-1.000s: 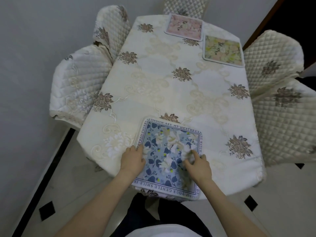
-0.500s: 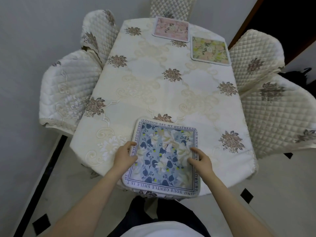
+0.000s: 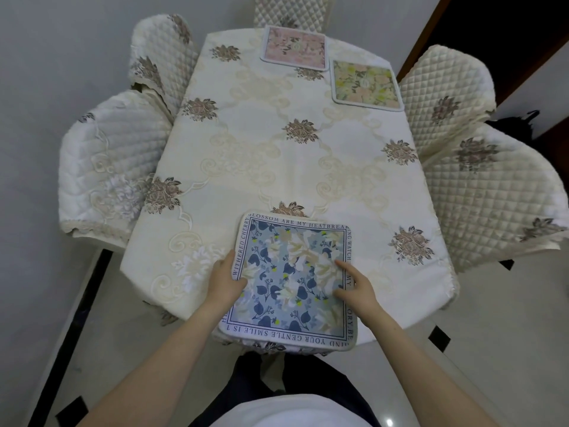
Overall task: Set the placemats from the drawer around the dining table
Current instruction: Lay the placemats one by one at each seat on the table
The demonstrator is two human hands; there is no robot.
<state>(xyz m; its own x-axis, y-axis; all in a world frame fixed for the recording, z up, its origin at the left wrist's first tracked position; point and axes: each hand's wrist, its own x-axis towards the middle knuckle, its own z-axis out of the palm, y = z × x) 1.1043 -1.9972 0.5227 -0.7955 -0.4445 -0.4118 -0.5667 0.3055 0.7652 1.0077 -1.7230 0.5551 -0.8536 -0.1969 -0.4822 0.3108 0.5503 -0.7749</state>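
The blue placemat (image 3: pixel 292 278) lay at the table's (image 3: pixel 264 167) 6 o'clock edge, slightly overhanging. The left hand (image 3: pixel 226 278) rested loosely on its 9 o'clock side, thumb on top. The right hand (image 3: pixel 357 286) pressed spread fingers at its 3 o'clock side. Beyond lay the green placemat (image 3: pixel 366 84) at 1 o'clock and the pink placemat (image 3: pixel 295 47) at 12.

Far chair (image 3: pixel 289 9) off top edge; blue placemat (image 3: pixel 292 282) lettering partly under left hand (image 3: pixel 226 280), right hand (image 3: pixel 358 288).

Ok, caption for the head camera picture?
Left hand and right hand touch the blue placemat at the edge of the table.
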